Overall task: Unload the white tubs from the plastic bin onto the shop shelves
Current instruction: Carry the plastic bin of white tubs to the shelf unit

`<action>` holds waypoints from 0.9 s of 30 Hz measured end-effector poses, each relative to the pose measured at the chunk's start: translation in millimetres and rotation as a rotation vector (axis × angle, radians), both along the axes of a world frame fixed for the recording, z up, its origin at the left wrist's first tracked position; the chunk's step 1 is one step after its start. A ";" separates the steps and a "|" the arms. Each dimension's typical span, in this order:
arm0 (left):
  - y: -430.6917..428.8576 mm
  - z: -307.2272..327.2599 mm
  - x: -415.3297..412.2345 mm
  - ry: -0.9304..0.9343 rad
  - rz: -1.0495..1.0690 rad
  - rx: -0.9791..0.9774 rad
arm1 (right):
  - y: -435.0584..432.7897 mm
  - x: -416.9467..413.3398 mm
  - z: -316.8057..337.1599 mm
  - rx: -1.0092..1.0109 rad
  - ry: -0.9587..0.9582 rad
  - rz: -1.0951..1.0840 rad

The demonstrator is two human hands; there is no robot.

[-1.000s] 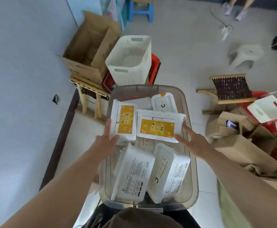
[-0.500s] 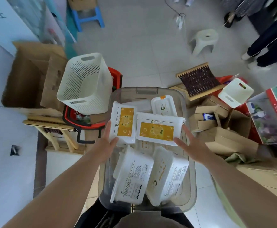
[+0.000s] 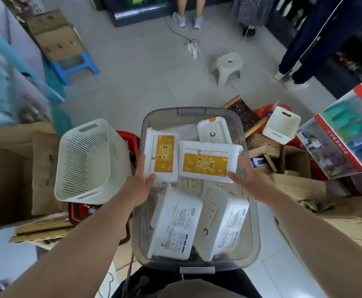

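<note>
A clear grey plastic bin (image 3: 187, 112) sits right in front of me, holding several white tubs. Two tubs with yellow labels lie on top, one at the left (image 3: 162, 157) and one at the right (image 3: 207, 161). Two more tubs (image 3: 175, 224) lean on their sides nearer to me. My left hand (image 3: 140, 186) rests at the bin's left rim, fingers spread, its thumb touching the left tub's near corner. At the bin's right rim my right hand (image 3: 250, 181) is spread flat, fingertips near the right tub's corner. Neither hand grips a tub.
A white slotted basket (image 3: 89, 160) over a red basket stands left of the bin, with cardboard boxes (image 3: 10, 175) beyond it. Boxes and a small white basket (image 3: 281, 125) crowd the right. A white stool (image 3: 227, 67), a blue stool (image 3: 74, 65) and people's legs (image 3: 298, 44) are ahead.
The view has swung right and upward: baskets and boxes slid left, and the stools, legs and a printed box at right came into view. Hands and bin kept their places relative to me.
</note>
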State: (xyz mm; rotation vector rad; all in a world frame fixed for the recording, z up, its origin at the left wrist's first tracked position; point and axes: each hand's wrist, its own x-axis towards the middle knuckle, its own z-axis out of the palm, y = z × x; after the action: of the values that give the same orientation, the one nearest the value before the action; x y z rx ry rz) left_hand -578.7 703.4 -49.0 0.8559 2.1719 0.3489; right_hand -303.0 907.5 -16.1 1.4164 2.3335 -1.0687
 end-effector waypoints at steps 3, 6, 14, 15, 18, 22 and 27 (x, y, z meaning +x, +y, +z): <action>32.9 0.5 -14.5 0.041 -0.020 0.003 | 27.0 -15.0 0.1 -0.015 -0.004 -0.020; 70.8 -3.5 -30.5 0.050 -0.039 0.003 | 64.8 -30.2 -9.6 -0.031 0.006 -0.046; 205.9 2.0 -74.7 0.069 0.022 -0.051 | 210.8 -98.2 -20.8 -0.066 0.034 -0.007; 217.2 1.1 -80.9 0.067 0.018 -0.040 | 226.7 -106.6 -17.0 -0.072 0.023 0.015; 261.9 -11.7 -104.1 0.020 0.043 -0.035 | 281.5 -131.2 -15.0 -0.068 -0.043 0.047; 310.5 -19.6 -132.3 -0.043 0.063 -0.029 | 327.2 -156.9 -19.4 -0.098 -0.088 0.049; 354.4 -35.5 -179.5 -0.092 0.079 -0.050 | 366.9 -201.5 -26.7 -0.134 -0.087 0.045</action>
State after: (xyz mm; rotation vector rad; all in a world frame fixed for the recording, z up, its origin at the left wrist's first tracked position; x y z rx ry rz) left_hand -758.2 1057.7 -84.5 0.7138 2.1244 0.3646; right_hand -504.5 1274.4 -42.9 1.3281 2.1795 -1.1048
